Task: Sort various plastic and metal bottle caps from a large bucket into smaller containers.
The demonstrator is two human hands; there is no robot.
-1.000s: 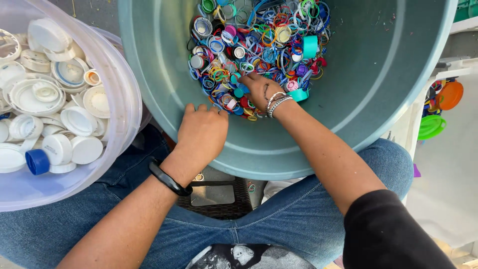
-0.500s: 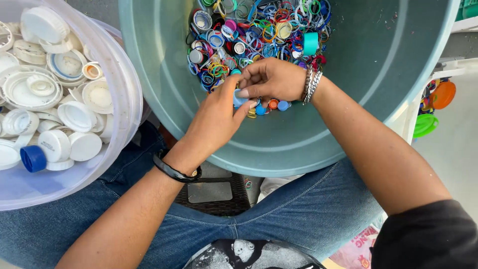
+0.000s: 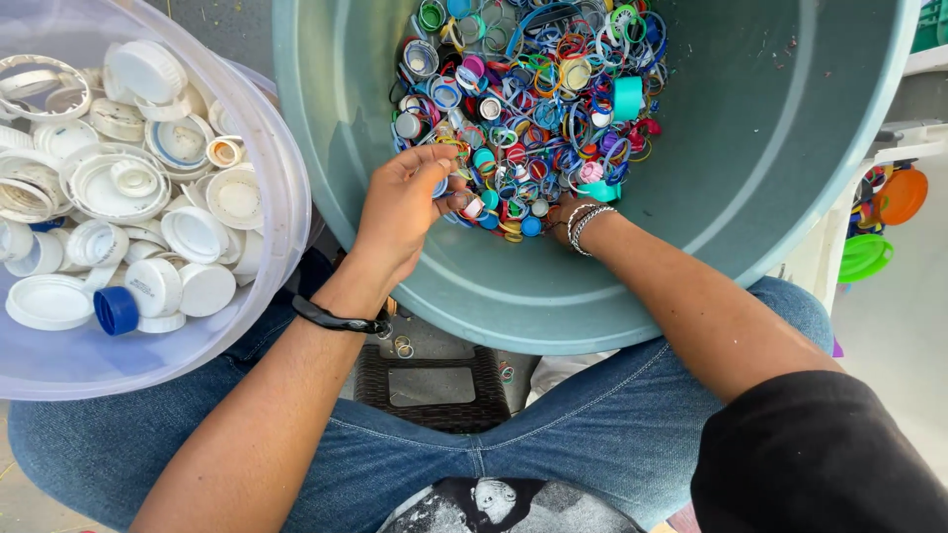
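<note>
Caps and rings (image 3: 533, 109), a mixed coloured heap, lie at the far bottom of a big teal tub (image 3: 750, 197) tilted toward the person's lap.

Head view, only view: left hand (image 3: 405, 202) is inside the tub at the near edge of the heap, fingers curled in a loose pinch; a small piece seems to sit at the fingertips near the thumb, too small to tell which kind. Black wristband (image 3: 341, 319) on that wrist. Right hand (image 3: 553, 212) is dug into the heap, mostly buried under caps, only the wrist with beaded bracelets (image 3: 583, 222) showing; cannot tell whether it is open or closed, or whether it holds anything.

Clear plastic tub (image 3: 267, 296) at left, just beside the teal tub, holds white caps and lids (image 3: 128, 188), plus one blue cap (image 3: 117, 310) near its front. Well filled, several layers of white.

Progress, as a judgement: the white pile looks already sorted out, and the coloured heap is still large and unsorted, with blue, green, red, pink and orange rings tangled together. Looks like much is left.

Other bits: a few loose rings (image 3: 403, 345) on a dark stool (image 3: 434, 380) between the knees; orange and green lids (image 3: 879, 222) at the right, well apart from the tub.
</note>
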